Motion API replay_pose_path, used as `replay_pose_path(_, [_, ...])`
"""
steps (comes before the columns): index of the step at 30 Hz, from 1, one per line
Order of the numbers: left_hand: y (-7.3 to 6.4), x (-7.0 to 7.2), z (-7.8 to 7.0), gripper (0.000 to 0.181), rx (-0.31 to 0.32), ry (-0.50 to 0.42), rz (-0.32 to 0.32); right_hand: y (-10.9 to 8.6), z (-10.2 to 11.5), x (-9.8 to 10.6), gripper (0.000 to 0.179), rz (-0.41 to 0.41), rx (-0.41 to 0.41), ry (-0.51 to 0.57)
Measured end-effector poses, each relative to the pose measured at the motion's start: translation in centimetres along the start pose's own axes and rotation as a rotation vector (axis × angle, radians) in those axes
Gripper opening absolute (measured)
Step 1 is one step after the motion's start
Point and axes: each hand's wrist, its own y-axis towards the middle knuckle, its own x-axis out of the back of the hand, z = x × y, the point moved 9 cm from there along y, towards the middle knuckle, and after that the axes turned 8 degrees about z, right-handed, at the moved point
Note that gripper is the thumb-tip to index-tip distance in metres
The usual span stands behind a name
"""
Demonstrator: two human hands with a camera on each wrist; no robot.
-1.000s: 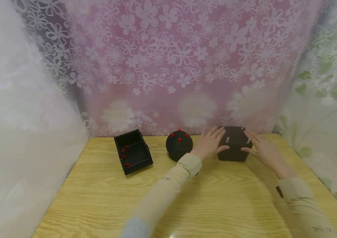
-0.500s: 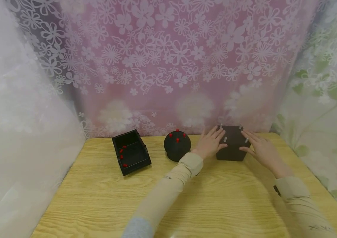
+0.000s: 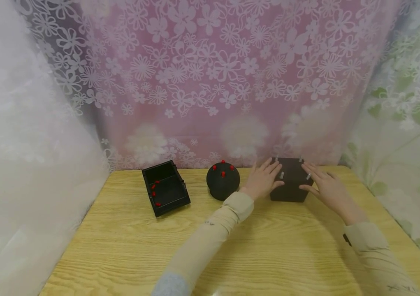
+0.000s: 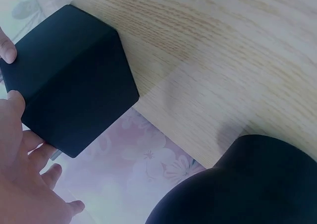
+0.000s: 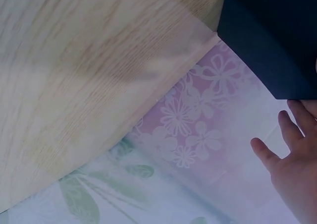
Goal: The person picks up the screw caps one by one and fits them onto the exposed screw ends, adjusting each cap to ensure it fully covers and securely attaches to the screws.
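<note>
Head view: left hand (image 3: 263,181) and right hand (image 3: 327,190) touch one angular black box (image 3: 291,192) topped by four translucent cylindrical pegs (image 3: 281,175). Fingers (image 5: 290,131) extended, apart.

From head-view centre: pink floral curtain (image 3: 210,78), 12 o'clock; open black tray (image 3: 172,191), 8 o'clock; red-knobbed black dome (image 3: 220,185), 5 o'clock.

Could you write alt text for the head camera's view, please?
A person's left hand and right hand touch a dark box on a wooden table. To the box's left are a round black object with red pegs and an open black tray.
</note>
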Motion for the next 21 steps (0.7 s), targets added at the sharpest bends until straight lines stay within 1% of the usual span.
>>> replay_pose_path(4, [-0.4,-0.1,0.0,0.067,0.004,0.005,-0.015,-0.1,0.4,0.0,0.08,-0.016,0.01,0.004])
replay_pose_path(10, [-1.2,-0.1,0.0,0.068,0.01,-0.01,-0.007,-0.3,0.8,0.0,0.082,-0.006,0.003,0.027])
replay_pose_path(15, [-1.8,-0.1,0.1,0.068,0.013,0.007,-0.017,-0.4,1.3,0.0,0.082,-0.009,0.009,0.035])
replay_pose_path(21, [-2.6,-0.3,0.0,0.069,0.008,0.023,-0.035,-0.7,2.1,0.1,0.081,-0.045,0.038,0.02])
